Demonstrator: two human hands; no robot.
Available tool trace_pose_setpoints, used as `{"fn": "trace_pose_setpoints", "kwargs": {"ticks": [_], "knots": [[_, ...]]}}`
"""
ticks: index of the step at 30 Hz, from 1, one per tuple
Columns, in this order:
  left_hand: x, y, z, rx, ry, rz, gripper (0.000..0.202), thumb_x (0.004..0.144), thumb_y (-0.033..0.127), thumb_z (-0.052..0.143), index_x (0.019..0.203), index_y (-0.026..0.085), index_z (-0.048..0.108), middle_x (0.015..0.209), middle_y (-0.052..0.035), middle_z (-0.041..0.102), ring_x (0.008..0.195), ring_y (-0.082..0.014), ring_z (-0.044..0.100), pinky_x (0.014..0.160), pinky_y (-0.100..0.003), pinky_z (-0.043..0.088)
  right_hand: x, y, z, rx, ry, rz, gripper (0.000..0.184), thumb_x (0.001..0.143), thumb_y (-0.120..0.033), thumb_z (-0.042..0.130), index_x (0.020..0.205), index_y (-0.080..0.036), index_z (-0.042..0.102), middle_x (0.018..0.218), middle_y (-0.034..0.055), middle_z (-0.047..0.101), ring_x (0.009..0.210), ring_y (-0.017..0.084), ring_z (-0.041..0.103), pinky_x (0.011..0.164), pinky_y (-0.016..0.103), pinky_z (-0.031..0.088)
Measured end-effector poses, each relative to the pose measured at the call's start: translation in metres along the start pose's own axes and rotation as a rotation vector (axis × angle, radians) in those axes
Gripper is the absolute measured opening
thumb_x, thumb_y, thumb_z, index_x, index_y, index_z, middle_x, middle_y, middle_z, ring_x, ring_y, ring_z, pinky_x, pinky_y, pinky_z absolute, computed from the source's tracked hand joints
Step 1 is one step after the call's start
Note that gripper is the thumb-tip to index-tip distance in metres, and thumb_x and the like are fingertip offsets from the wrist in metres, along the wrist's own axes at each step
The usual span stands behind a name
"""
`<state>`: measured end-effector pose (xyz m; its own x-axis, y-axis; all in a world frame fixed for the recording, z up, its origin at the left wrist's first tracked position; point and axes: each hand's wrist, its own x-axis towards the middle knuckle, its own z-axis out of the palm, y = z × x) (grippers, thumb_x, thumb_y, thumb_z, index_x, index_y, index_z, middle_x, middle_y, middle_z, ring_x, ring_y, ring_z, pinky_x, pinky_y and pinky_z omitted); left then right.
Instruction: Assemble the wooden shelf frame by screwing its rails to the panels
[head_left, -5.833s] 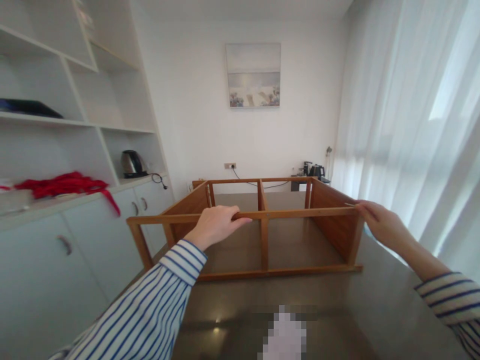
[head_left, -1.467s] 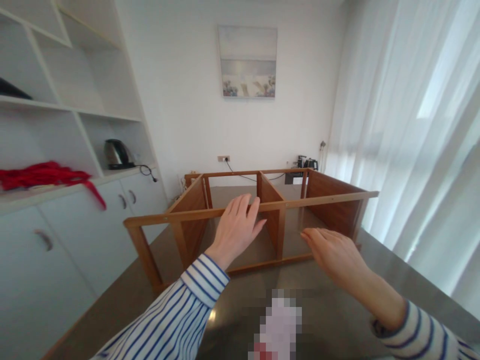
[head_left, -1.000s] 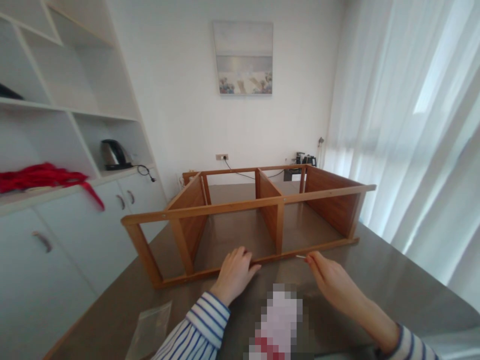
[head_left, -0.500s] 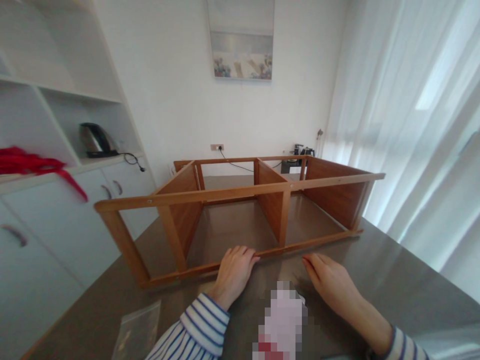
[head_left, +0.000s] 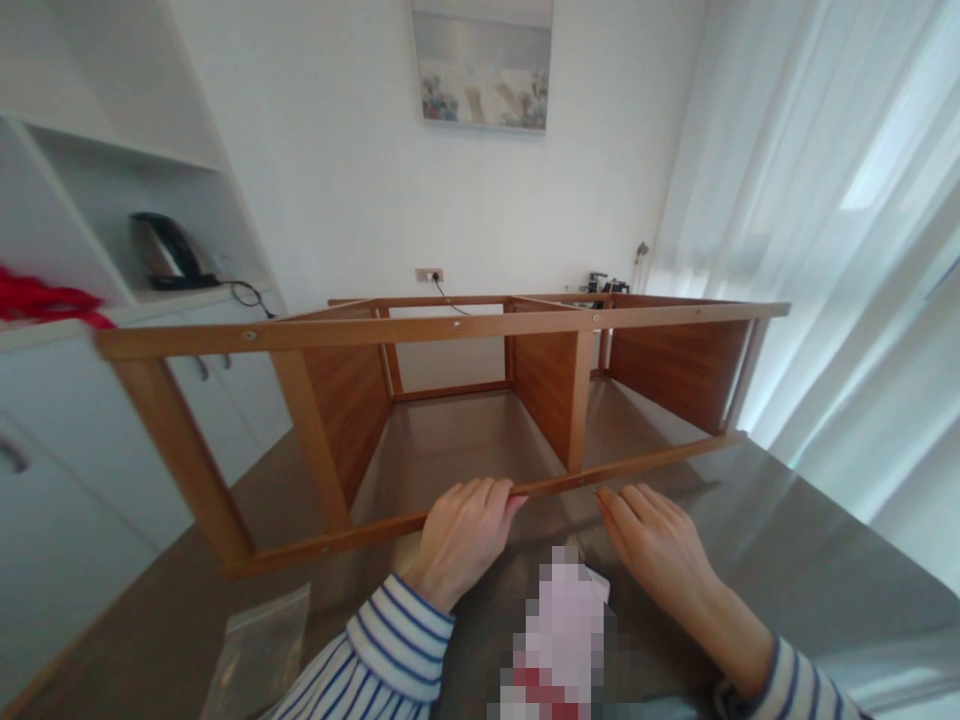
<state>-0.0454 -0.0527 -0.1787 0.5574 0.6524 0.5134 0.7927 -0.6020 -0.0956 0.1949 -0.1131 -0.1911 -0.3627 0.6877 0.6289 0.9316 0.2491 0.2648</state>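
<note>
A brown wooden shelf frame [head_left: 540,322] lies on its side on the grey table, its shelf boards standing upright. The fingers of my left hand [head_left: 466,535] are wrapped round its lower near rail, left of the middle crosspiece. My right hand [head_left: 656,535] is closed in a pinch just right of a screw hole in that rail. A thin metal piece [head_left: 592,489] pokes out from its fingertips toward the hole. The rest of that piece is hidden by the fingers.
A clear zip bag [head_left: 259,655] lies at the table's near left. Between my forearms is a pixelated pinkish item [head_left: 562,630]. Left stand white cabinets with a kettle [head_left: 169,250] and red cloth [head_left: 49,300]. White curtains [head_left: 825,200] hang on the right.
My right hand has moved up and closer to the lower rail. The near side of the frame appears nearer and larger. My left hand keeps its hold on the rail.
</note>
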Motion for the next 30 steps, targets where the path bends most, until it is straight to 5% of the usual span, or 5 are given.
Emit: {"fn": "trace_pose_setpoints", "kwargs": {"ticks": [30], "knots": [[-0.001,0.0,0.0,-0.009,0.025,0.0,0.028,0.094,0.035,0.039,0.089,0.019,0.061,0.077,-0.004,0.066,0.071,-0.0191,0.061,0.064,-0.032,0.043,0.007,0.001,-0.015,-0.203,-0.034,-0.249,0.027,0.083,-0.009,0.048,0.106,-0.009,0.062,0.074,0.0043,0.055,0.07,0.018,0.045,0.064,0.034,0.028]]}}
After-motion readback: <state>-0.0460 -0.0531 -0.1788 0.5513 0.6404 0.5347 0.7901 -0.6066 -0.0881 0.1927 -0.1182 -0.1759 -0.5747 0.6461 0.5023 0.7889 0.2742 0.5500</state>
